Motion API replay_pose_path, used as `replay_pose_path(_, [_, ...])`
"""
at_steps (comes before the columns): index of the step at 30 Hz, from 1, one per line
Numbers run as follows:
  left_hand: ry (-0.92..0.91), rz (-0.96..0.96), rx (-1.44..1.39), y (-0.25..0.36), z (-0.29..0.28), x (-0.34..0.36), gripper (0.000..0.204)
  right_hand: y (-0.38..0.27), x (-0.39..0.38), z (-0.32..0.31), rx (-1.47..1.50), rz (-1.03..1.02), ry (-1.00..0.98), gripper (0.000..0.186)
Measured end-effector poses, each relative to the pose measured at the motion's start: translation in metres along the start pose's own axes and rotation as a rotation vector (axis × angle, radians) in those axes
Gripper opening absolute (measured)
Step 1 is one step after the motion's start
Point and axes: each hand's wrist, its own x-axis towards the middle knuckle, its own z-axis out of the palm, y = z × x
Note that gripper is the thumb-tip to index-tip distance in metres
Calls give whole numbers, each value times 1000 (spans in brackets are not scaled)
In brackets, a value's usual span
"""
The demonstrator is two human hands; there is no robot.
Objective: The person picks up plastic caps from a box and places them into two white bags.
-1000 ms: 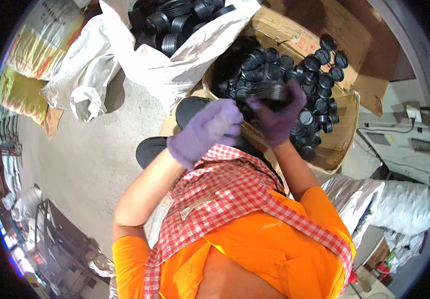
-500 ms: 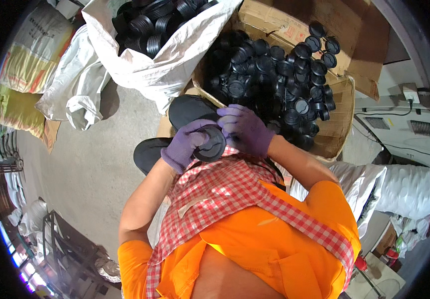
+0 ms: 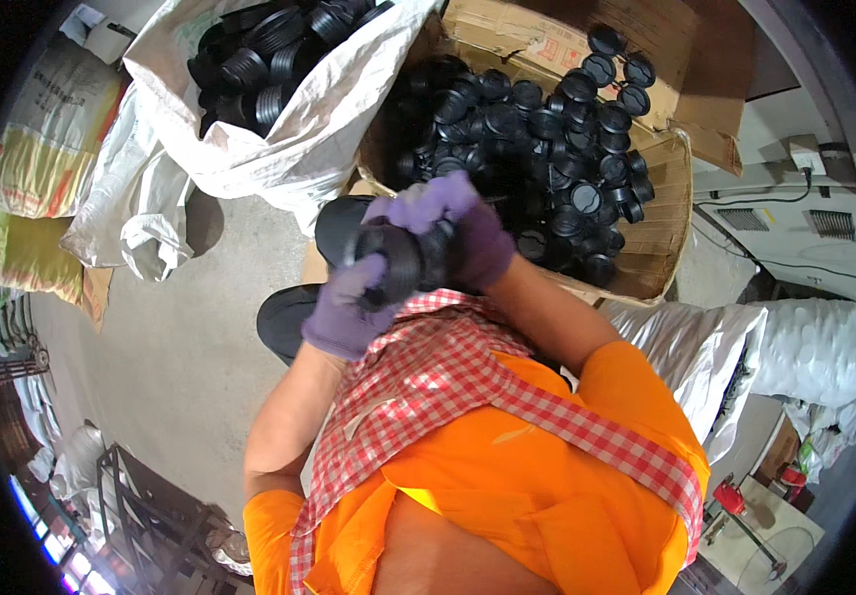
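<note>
Both of my hands wear purple gloves and meet above my lap. My left hand (image 3: 351, 309) grips a round black ribbed cap (image 3: 398, 262), its thumb laid across the near side. From the right, my right hand (image 3: 468, 230) closes over a second black round piece (image 3: 436, 256) pressed against the first or very close to it. Motion blurs both pieces, so I cannot tell whether they are joined. Just beyond my hands, a cardboard box (image 3: 681, 213) holds many similar black round caps (image 3: 507, 124).
Far left of the box stands a white woven sack (image 3: 279, 169) with larger black ribbed pieces (image 3: 274, 45). Stacked bags (image 3: 41, 149) line the left side. A silvery sack (image 3: 666, 337) and a white bundle (image 3: 805, 352) lie to the right. Concrete floor (image 3: 140, 357) shows at left.
The disc in my left hand has turned from face-up to edge-on. My right hand has come over to it with a black piece. The whole view has shifted slightly.
</note>
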Motion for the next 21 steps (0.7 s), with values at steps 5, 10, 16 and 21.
replay_pose_path(5, [18,484,1385,-12,-25,18,52,-13,6,-44,-1736,-276,-87,24])
replay_pose_path(10, [-208,1133,1639,50,79,7,57,-22,-49,-172,-2062,314,558,37])
replay_pose_path(16, [386,1934,2150,122,117,37,57,-28,-91,-237,-2008,1217,702,41])
replay_pose_path(21, [-137,543,1432,43,61,30,52,-20,-84,-215,-1898,728,780,43])
